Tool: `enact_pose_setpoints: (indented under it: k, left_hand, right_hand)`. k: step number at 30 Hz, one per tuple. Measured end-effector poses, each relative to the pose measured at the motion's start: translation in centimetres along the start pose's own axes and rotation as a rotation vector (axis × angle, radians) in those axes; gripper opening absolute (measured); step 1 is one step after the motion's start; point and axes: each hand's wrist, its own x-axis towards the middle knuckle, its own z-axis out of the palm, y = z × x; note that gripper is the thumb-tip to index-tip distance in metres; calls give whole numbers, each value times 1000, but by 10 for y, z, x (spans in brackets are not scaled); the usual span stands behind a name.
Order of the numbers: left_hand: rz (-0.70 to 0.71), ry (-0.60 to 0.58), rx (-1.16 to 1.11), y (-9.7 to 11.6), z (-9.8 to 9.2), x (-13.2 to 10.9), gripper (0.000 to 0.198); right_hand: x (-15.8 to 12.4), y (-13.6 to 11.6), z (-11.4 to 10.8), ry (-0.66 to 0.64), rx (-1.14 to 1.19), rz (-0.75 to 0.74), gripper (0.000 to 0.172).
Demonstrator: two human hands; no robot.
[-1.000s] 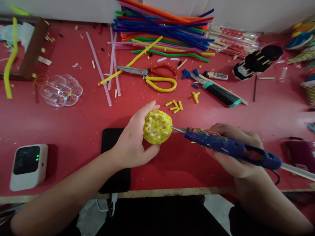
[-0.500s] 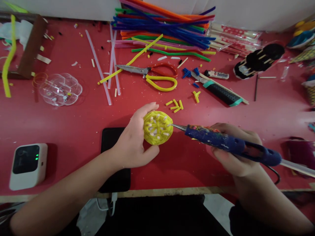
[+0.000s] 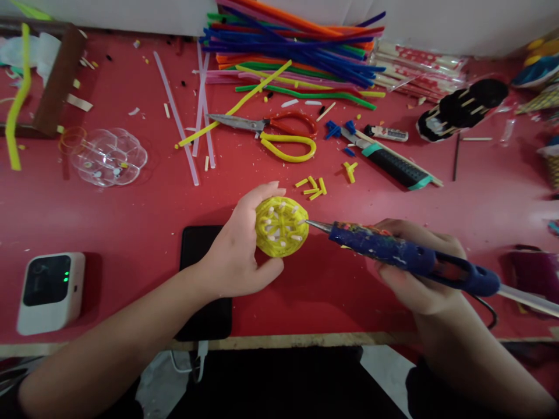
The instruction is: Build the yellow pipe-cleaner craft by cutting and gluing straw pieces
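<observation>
My left hand (image 3: pixel 238 250) is closed round the left side of a round yellow piece (image 3: pixel 283 247) that looks wound from pipe cleaner, with fingers above and thumb below. Several pale stick ends poke up from its face in a ring. My right hand (image 3: pixel 419 276) grips a dark blue hot glue gun (image 3: pixel 379 244), its body smeared with dried glue. A clear glue stick (image 3: pixel 528 299) runs out of its back end. The metal nozzle tip meets the right edge of the yellow piece, at one of the stick ends. Most of my right fingers are hidden behind the gun.
Beyond my hands lie scissors (image 3: pixel 288 148), a utility knife (image 3: pixel 395 166), short yellow pieces (image 3: pixel 322 186) and a pile of coloured pipe cleaners (image 3: pixel 297 46). A black phone (image 3: pixel 205 320) lies under my left wrist. At left are a clear flower-shaped box (image 3: pixel 109 157) and a white device (image 3: pixel 52 294).
Hardly anything differs. The whole view has shifted by a few pixels; both hands keep their grips and the nozzle stays at the yellow piece's right edge.
</observation>
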Motion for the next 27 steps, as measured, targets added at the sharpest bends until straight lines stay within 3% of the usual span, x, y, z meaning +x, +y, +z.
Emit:
enact_pose_setpoints:
  k: [27]
  left_hand:
    - [21,8,56,2,0,2,96]
  right_hand:
    - [-2,4,1,31,2,-29,19]
